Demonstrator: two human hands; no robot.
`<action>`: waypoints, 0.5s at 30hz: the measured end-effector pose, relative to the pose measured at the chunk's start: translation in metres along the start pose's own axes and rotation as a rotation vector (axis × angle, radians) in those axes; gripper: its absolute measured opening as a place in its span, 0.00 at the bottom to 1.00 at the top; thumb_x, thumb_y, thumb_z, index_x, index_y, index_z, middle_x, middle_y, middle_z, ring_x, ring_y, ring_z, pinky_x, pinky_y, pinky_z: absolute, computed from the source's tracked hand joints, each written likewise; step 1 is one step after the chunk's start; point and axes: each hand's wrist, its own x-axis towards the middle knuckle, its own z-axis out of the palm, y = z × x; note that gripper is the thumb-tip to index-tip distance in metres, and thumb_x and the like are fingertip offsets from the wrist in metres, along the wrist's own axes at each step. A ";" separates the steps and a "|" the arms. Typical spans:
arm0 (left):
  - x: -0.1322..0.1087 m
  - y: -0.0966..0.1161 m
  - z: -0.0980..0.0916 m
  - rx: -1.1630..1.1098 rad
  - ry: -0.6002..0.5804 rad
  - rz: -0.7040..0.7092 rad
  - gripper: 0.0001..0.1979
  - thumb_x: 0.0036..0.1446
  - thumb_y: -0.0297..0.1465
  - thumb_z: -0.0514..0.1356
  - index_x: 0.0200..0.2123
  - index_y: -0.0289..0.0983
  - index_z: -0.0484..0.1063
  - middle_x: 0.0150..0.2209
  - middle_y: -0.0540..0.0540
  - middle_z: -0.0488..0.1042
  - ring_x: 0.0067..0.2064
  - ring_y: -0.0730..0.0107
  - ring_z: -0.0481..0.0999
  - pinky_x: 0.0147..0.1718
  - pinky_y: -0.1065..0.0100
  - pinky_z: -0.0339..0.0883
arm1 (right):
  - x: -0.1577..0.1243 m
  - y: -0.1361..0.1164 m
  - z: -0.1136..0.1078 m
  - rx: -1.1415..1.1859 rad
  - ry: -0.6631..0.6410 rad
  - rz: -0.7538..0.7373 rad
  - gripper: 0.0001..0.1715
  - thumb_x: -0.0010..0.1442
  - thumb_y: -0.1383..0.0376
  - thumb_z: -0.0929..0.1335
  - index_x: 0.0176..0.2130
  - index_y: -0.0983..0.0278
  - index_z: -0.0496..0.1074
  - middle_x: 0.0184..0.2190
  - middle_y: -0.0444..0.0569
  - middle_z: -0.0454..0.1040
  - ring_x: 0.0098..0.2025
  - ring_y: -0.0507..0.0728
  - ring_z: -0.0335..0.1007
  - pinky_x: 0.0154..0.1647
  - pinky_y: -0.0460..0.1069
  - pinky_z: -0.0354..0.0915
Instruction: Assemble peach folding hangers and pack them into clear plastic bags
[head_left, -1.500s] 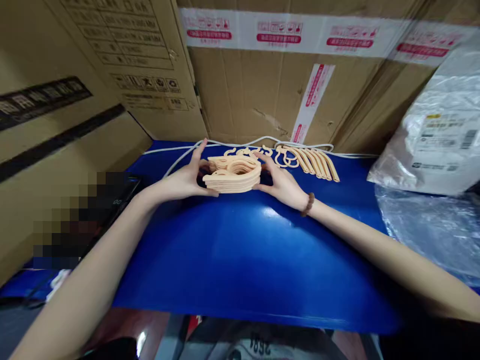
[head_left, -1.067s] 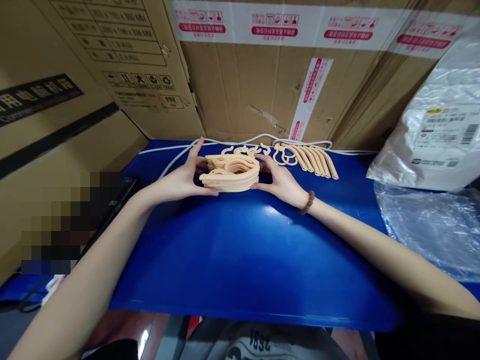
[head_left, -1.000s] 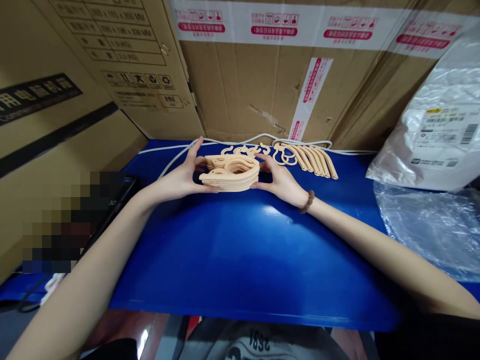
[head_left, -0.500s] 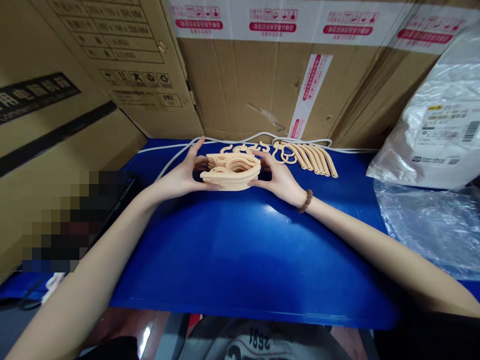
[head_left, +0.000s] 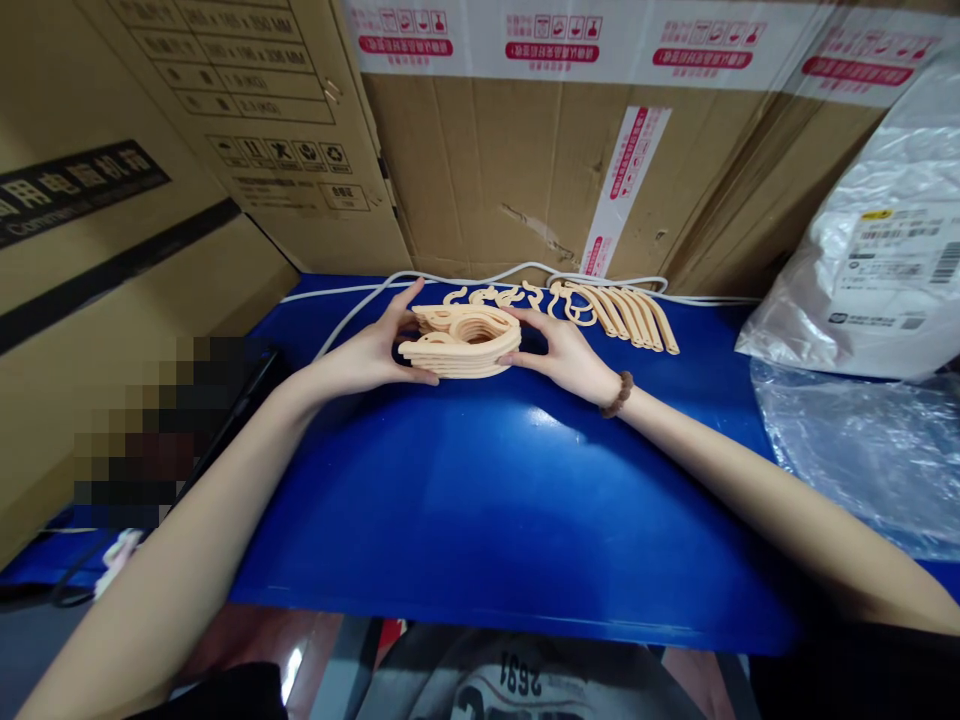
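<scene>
Between left hand [head_left: 365, 356] and right hand [head_left: 570, 362], the stack [head_left: 463, 361] remains clasped.

The beige stack [head_left: 457, 362] partly hides both hands [head_left: 371, 350] [head_left: 568, 352].

Forearms [head_left: 225, 500] stretched forward, left hand [head_left: 367, 352] facing right hand [head_left: 568, 356] (thumbs [head_left: 420, 376] nearest the body), fingers [head_left: 409, 294] curved.
</scene>
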 end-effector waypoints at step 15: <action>0.001 0.013 0.004 -0.052 0.164 -0.020 0.54 0.44 0.49 0.73 0.70 0.42 0.54 0.62 0.37 0.68 0.60 0.45 0.72 0.61 0.45 0.66 | -0.001 0.004 0.007 0.175 0.029 0.089 0.33 0.55 0.55 0.77 0.56 0.63 0.73 0.56 0.55 0.76 0.55 0.62 0.74 0.60 0.61 0.66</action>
